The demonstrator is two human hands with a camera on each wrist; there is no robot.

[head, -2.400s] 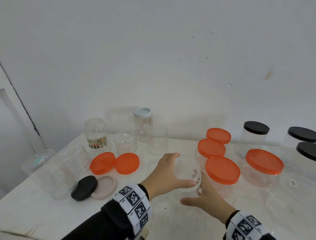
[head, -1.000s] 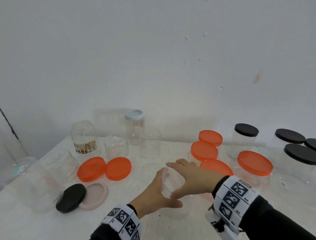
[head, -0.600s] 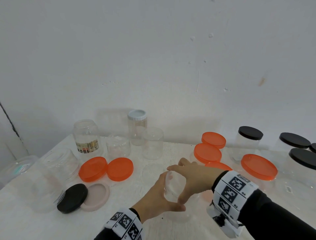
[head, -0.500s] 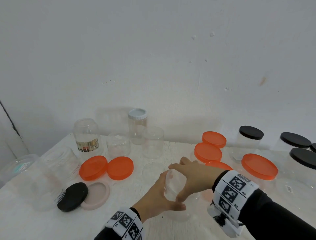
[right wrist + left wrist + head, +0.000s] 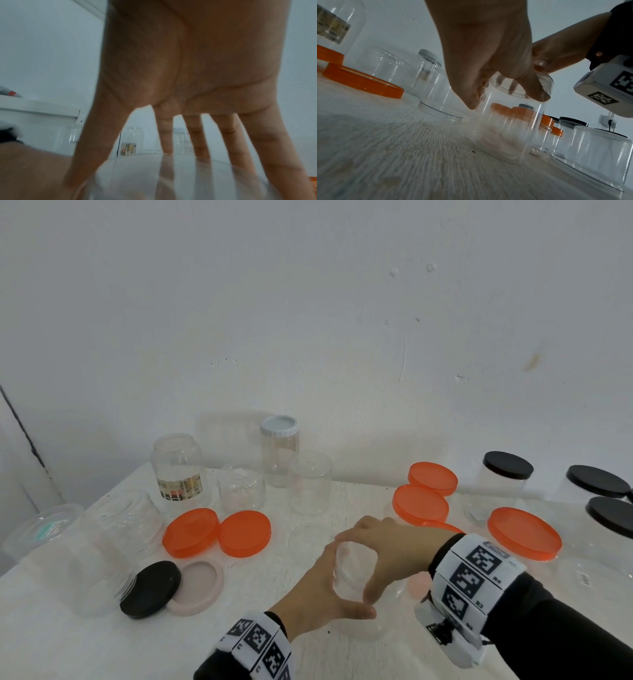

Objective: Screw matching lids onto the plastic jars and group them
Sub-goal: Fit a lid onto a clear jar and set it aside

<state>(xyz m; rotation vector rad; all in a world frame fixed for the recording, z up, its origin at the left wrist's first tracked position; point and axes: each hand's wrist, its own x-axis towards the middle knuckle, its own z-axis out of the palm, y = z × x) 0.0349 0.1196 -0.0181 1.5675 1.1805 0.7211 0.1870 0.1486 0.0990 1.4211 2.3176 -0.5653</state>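
Note:
A clear plastic jar (image 5: 354, 577) stands upright on the white table (image 5: 274, 594), near the front middle. My left hand (image 5: 318, 587) grips its side, with the thumb on the near face and the fingers round the far side. My right hand (image 5: 390, 549) comes over the top from the right. Its spread fingertips hold a clear lid (image 5: 546, 82) that sits on the jar's mouth. In the right wrist view the right hand's fingers (image 5: 197, 135) and thumb reach down round the rim of the clear lid (image 5: 171, 175). The left wrist view shows the left hand (image 5: 488, 54) holding the jar (image 5: 510, 128) just below the lid.
Two loose orange lids (image 5: 191, 532), a black lid (image 5: 150, 589) and a pink lid (image 5: 198, 587) lie at the left. Open clear jars and a white-lidded jar (image 5: 279, 453) stand behind them. Orange-lidded jars (image 5: 524, 532) and black-lidded jars (image 5: 507, 465) crowd the right side.
My right hand rose from low beside the jar and came over its top. In the last half second both hands have stayed on the jar and lid with only slight finger shifts.

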